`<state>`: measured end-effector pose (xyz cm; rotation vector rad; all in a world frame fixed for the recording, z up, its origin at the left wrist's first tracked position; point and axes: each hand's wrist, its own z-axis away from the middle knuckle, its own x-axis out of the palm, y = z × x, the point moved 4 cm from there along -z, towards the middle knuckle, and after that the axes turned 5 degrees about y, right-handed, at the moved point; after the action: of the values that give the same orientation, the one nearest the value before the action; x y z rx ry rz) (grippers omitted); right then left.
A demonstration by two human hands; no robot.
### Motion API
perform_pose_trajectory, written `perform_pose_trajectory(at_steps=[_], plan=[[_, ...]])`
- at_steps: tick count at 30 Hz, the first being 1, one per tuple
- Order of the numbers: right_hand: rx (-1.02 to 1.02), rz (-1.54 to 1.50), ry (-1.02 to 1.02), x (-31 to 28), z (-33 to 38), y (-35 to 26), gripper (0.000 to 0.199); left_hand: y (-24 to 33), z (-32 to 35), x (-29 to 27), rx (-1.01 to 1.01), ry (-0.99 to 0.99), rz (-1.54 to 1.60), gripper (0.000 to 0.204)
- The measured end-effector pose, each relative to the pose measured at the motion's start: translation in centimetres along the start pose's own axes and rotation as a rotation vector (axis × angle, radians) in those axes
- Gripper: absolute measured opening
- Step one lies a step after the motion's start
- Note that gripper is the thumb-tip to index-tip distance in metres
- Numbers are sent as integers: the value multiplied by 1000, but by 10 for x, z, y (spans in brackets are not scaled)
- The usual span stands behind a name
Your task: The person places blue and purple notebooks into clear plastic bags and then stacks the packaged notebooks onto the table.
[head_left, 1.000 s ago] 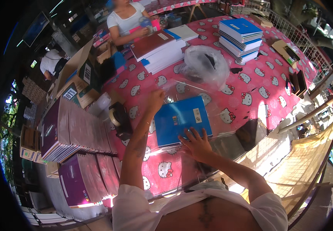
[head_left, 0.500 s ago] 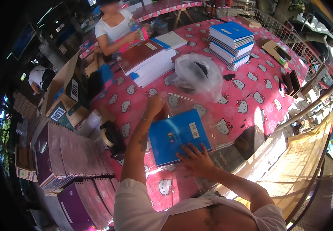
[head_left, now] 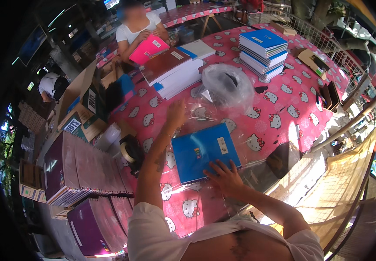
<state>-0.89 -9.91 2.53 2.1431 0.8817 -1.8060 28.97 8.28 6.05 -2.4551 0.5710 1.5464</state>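
we rest our right hand (head_left: 226, 177) open, fingers spread, on the near right part of the blue notebook (head_left: 205, 148), which lies on the pink surface (head_left: 264, 124) in front of us. our left hand (head_left: 177, 114) is just past the notebook's far left corner, beside some clear plastic (head_left: 202, 113) — we cannot tell whether it grips any. we see a crumpled plastic bag (head_left: 228, 82) farther back, a stack of blue notebooks (head_left: 264, 52) beyond it — and a tape dispenser (head_left: 131, 153) left of our left forearm.
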Motion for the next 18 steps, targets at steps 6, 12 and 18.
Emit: perform_pose_trajectory(at_steps=[6, 12, 18], plan=[[-9, -36, 38, -4, 1, -2, 68, -9, -8, -4, -112, -107, 250, 37], [-55, -34, 50, -2, 3, -3, 70, 6, 2, -20, -49, -142, 207, 25], [-59, -9, 57, 0, 3, 2, 70, 56, 40, -72, -27, -115, 222, 32]])
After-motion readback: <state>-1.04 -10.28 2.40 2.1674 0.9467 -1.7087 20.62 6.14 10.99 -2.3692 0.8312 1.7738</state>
